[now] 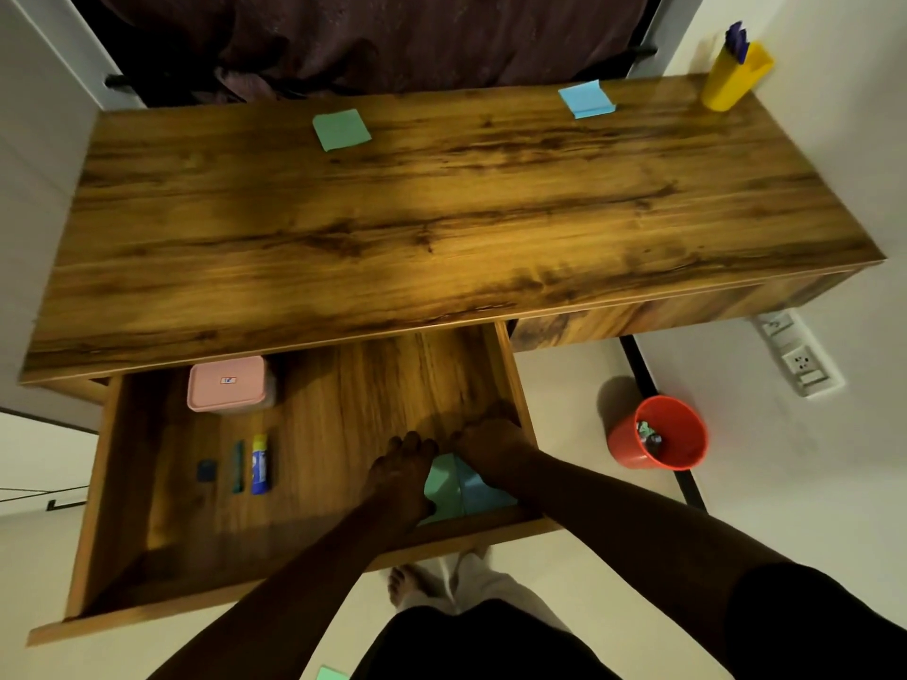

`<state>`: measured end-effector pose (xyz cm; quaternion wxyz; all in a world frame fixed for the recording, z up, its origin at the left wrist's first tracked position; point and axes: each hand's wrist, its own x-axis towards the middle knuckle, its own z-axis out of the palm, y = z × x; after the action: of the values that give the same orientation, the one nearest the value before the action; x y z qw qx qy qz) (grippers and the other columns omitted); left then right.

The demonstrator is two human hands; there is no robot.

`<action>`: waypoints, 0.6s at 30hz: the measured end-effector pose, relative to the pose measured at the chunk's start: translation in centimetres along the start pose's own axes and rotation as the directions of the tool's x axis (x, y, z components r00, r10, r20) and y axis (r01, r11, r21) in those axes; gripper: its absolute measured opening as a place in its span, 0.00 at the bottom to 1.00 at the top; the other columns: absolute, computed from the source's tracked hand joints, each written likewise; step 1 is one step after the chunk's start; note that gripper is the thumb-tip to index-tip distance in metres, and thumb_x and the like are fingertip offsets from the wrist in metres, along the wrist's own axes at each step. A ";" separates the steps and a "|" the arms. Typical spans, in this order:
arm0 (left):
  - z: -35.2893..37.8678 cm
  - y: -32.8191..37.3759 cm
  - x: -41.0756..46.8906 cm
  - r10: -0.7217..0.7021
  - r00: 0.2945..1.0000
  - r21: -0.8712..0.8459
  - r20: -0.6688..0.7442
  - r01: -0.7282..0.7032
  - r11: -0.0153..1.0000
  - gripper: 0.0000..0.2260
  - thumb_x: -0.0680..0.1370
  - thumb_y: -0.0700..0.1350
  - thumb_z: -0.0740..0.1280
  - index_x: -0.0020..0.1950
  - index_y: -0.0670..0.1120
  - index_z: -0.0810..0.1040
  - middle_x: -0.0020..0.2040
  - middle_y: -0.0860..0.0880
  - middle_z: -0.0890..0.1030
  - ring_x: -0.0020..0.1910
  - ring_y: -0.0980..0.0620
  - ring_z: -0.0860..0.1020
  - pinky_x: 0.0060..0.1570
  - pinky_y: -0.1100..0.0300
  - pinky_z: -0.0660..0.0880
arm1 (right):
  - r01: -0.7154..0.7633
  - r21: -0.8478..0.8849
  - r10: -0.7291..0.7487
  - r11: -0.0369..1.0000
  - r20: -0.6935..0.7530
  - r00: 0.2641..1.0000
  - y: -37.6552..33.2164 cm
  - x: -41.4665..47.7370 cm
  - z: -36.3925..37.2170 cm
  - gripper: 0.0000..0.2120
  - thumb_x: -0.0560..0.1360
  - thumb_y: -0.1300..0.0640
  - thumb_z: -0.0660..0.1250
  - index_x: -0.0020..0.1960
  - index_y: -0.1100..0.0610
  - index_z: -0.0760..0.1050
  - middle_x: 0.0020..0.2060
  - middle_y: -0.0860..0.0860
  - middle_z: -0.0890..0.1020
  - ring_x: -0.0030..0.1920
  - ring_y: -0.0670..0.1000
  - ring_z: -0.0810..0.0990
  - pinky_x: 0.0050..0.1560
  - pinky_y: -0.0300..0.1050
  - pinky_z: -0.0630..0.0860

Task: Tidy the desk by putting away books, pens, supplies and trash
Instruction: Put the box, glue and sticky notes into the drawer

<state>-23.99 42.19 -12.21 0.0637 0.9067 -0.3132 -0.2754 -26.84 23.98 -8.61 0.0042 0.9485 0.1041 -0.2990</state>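
An open drawer (93, 483) at 7 o'clock held a pink box (228, 383), teal pen (238, 466), glue stick (259, 464) and, at its 4 o'clock corner, a green pad (441, 488) under the left hand (402, 466) and a blue pad (480, 494) under the right hand (488, 444); their grip could not be told. A red bin (622, 436) at 4 o'clock held crumpled trash (649, 436).

Five note pads (341, 129) (586, 100) (441, 483) (478, 489) (333, 673), one box (228, 383), one cup (735, 77), one bin (657, 433)

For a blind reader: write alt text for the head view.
Both hands reach into the open drawer, left hand on a green sticky pad, right hand on a blue sticky pad beside it. A pink box, glue stick and pen lie inside; another green pad, another blue pad and a yellow cup sit on the desk.
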 end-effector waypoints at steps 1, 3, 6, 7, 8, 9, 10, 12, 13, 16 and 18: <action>0.1 -0.1 0.0 0.003 1.000 0.004 -0.003 -0.003 1.000 0.37 0.67 0.51 0.78 0.72 0.52 0.68 0.68 0.49 0.69 0.65 0.45 0.69 0.58 0.48 0.76 | 0.002 -0.005 -0.002 1.000 0.011 1.000 0.0 0.1 0.1 0.21 0.80 0.63 0.66 0.73 0.57 0.71 0.67 0.57 0.78 0.66 0.61 0.78 0.63 0.57 0.78; 0.1 -0.1 0.0 0.010 1.000 0.009 -0.006 -0.009 1.000 0.36 0.67 0.53 0.78 0.72 0.52 0.68 0.68 0.50 0.69 0.65 0.45 0.69 0.58 0.49 0.76 | 0.003 -0.005 -0.003 1.000 0.020 1.000 0.0 0.1 0.0 0.21 0.80 0.63 0.67 0.72 0.56 0.71 0.67 0.56 0.78 0.66 0.60 0.79 0.62 0.57 0.78; -0.6 0.0 0.0 -0.011 1.000 -0.012 -0.012 0.011 1.000 0.37 0.66 0.55 0.78 0.72 0.53 0.68 0.68 0.50 0.69 0.65 0.46 0.70 0.58 0.49 0.76 | -0.024 0.070 0.027 0.997 -0.043 0.999 -0.1 -0.4 -0.8 0.18 0.81 0.62 0.66 0.70 0.57 0.73 0.66 0.57 0.79 0.66 0.60 0.78 0.66 0.55 0.76; -1.1 0.1 0.1 -0.027 0.999 -0.037 -0.021 0.027 0.999 0.37 0.66 0.55 0.78 0.72 0.53 0.68 0.68 0.50 0.69 0.65 0.46 0.70 0.59 0.49 0.76 | -0.032 0.120 0.045 0.992 -0.105 0.993 0.1 -0.7 -1.2 0.17 0.81 0.62 0.66 0.69 0.59 0.75 0.64 0.58 0.80 0.65 0.61 0.79 0.66 0.54 0.75; -1.7 0.1 0.2 -0.038 0.998 -0.067 -0.044 0.035 0.997 0.36 0.67 0.55 0.78 0.72 0.54 0.68 0.68 0.50 0.69 0.66 0.46 0.71 0.59 0.49 0.76 | -0.038 0.191 0.070 0.981 -0.168 0.983 0.4 -1.0 -1.7 0.15 0.80 0.61 0.66 0.66 0.60 0.77 0.62 0.58 0.81 0.63 0.61 0.80 0.65 0.54 0.76; -2.4 0.2 0.2 -0.039 0.996 -0.102 -0.080 0.030 0.994 0.34 0.68 0.55 0.77 0.72 0.54 0.69 0.67 0.50 0.69 0.66 0.46 0.71 0.59 0.50 0.76 | -0.038 0.276 0.105 0.960 -0.230 0.968 0.9 -1.4 -2.3 0.14 0.79 0.60 0.68 0.64 0.59 0.78 0.59 0.58 0.83 0.60 0.60 0.81 0.63 0.54 0.77; -3.3 0.4 0.3 -0.031 0.992 -0.137 -0.125 0.014 0.990 0.31 0.70 0.55 0.75 0.71 0.54 0.70 0.66 0.50 0.71 0.65 0.47 0.72 0.58 0.51 0.76 | -0.049 0.399 0.171 0.916 -0.276 0.946 1.6 -2.0 -2.9 0.13 0.77 0.58 0.69 0.61 0.57 0.80 0.57 0.56 0.84 0.58 0.58 0.82 0.61 0.54 0.78; -5.4 0.9 0.3 -0.024 0.977 -0.204 -0.210 -0.020 0.979 0.24 0.73 0.55 0.72 0.68 0.55 0.72 0.63 0.52 0.74 0.62 0.49 0.76 0.55 0.53 0.78 | -0.060 0.655 0.351 0.753 -0.323 0.879 3.1 -3.5 -3.9 0.10 0.74 0.56 0.72 0.55 0.53 0.81 0.52 0.50 0.85 0.53 0.52 0.84 0.57 0.49 0.80; -6.7 1.4 0.3 -0.026 0.970 -0.237 -0.242 -0.033 0.971 0.21 0.74 0.54 0.71 0.66 0.56 0.73 0.61 0.52 0.76 0.60 0.50 0.77 0.53 0.55 0.78 | -0.038 0.746 0.423 0.665 -0.336 0.841 3.9 -4.3 -4.4 0.09 0.74 0.56 0.72 0.53 0.52 0.81 0.50 0.48 0.85 0.51 0.49 0.84 0.56 0.45 0.80; -10.0 3.3 0.3 -0.030 0.947 -0.328 -0.319 -0.081 0.941 0.15 0.77 0.51 0.70 0.64 0.54 0.77 0.57 0.54 0.79 0.55 0.53 0.79 0.48 0.61 0.75 | 0.095 0.859 0.521 0.504 -0.389 0.760 5.9 -6.9 -5.9 0.04 0.74 0.56 0.74 0.49 0.52 0.83 0.46 0.44 0.86 0.50 0.42 0.84 0.56 0.39 0.79; -12.0 5.3 0.4 -0.029 0.934 -0.386 -0.357 -0.118 0.915 0.13 0.78 0.50 0.70 0.62 0.53 0.79 0.56 0.56 0.80 0.53 0.56 0.78 0.46 0.66 0.72 | 0.137 0.886 0.547 0.443 -0.389 0.742 7.5 -8.3 -6.7 0.03 0.75 0.57 0.74 0.46 0.49 0.83 0.45 0.44 0.87 0.49 0.41 0.84 0.57 0.40 0.79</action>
<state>-20.05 37.04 -0.75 0.3099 0.9014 -0.2543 -0.1638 -28.19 15.45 1.23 -0.4771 0.8565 -0.1945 0.0314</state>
